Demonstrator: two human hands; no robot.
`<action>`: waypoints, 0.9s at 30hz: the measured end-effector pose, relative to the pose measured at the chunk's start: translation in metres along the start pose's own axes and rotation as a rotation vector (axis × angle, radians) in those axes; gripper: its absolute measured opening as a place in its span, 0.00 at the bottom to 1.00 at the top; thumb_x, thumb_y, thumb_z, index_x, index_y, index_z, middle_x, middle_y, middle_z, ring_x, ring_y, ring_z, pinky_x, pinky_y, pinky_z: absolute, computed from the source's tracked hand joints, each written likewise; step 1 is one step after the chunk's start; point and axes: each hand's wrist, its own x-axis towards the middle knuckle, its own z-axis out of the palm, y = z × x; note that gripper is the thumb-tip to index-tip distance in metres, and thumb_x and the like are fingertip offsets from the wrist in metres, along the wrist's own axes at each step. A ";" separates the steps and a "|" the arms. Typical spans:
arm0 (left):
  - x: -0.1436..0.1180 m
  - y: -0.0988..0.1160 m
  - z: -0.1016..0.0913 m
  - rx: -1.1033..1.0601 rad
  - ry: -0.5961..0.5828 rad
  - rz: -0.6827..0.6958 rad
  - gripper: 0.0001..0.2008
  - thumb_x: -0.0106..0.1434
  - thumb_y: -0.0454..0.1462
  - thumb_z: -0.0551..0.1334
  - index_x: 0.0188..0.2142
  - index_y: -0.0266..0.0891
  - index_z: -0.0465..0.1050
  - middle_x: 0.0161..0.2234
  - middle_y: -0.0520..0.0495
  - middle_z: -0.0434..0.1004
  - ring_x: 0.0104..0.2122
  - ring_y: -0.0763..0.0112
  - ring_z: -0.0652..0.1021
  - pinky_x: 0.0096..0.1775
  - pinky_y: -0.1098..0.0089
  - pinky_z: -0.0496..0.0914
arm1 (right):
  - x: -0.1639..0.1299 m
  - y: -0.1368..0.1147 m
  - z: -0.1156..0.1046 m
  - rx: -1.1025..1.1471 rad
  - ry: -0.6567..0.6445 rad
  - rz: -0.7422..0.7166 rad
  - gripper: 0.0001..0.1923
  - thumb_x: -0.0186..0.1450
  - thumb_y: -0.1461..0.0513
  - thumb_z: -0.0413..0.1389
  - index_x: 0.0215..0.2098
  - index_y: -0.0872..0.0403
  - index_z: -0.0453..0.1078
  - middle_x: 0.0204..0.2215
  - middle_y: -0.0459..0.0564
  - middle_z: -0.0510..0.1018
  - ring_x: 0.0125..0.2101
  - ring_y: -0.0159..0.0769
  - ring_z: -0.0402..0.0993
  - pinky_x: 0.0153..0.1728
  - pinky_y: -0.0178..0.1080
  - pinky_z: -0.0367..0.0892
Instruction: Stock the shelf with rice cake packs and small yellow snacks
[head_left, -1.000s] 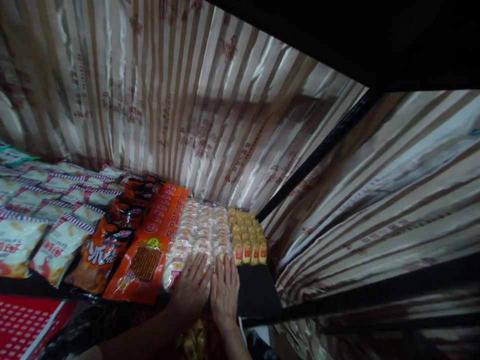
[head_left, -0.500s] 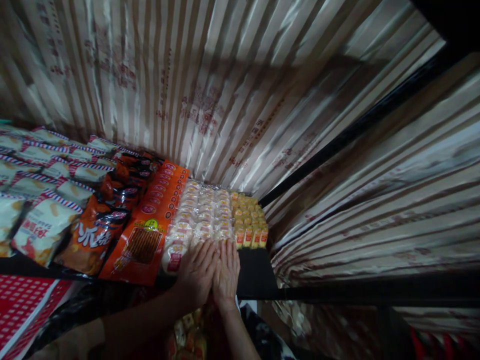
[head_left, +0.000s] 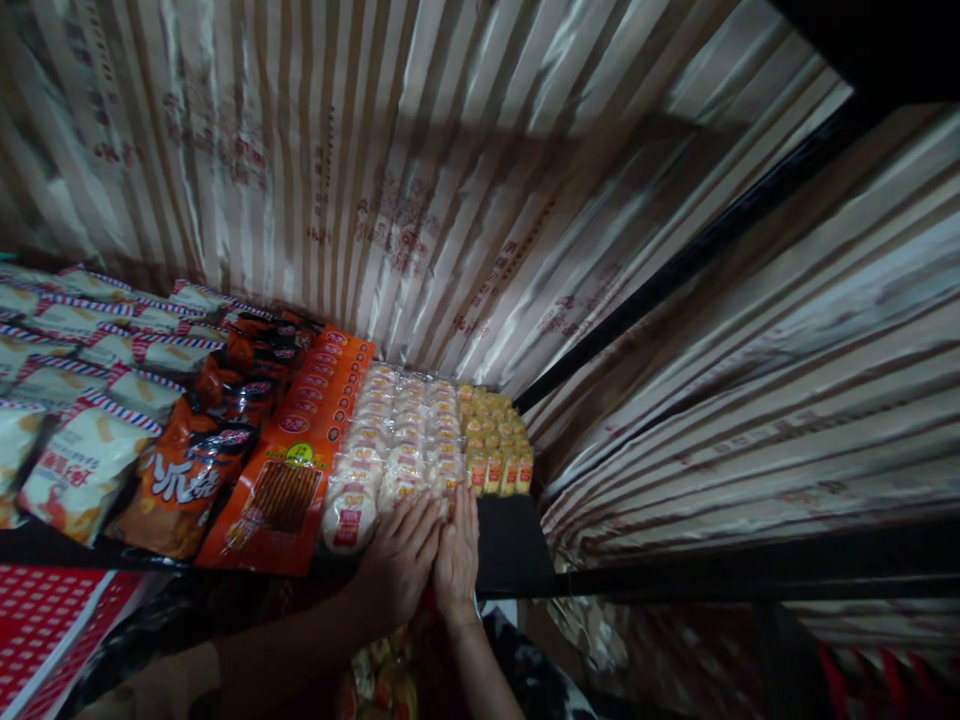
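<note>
At 6 o'clock on the shelf (head_left: 517, 545), both hands lie flat with open fingers on the clear packets of round cakes (head_left: 397, 440), left hand (head_left: 397, 560) beside right hand (head_left: 456, 555), holding nothing. Packets look light, soft, slippery; better taken by their edges.

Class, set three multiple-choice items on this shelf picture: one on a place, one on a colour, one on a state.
1. Where do the yellow packs lie? A. right end of the rows B. left end C. under the shelf
2. What colour is the flat packet beside the round cakes? A. blue B. orange C. green
3. How are the left hand and right hand? A. fists B. far apart C. flat, side by side

A: beside the right wall. B: orange wrapper. C: fingers extended, hands touching.
</note>
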 end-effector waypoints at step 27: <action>-0.004 0.003 0.000 -0.010 -0.147 0.061 0.19 0.65 0.42 0.53 0.53 0.37 0.66 0.54 0.43 0.68 0.57 0.54 0.63 0.59 0.51 0.47 | 0.146 -0.086 0.006 -0.132 -0.509 -0.205 0.30 0.71 0.52 0.33 0.66 0.56 0.50 0.66 0.51 0.48 0.66 0.39 0.33 0.64 0.46 0.41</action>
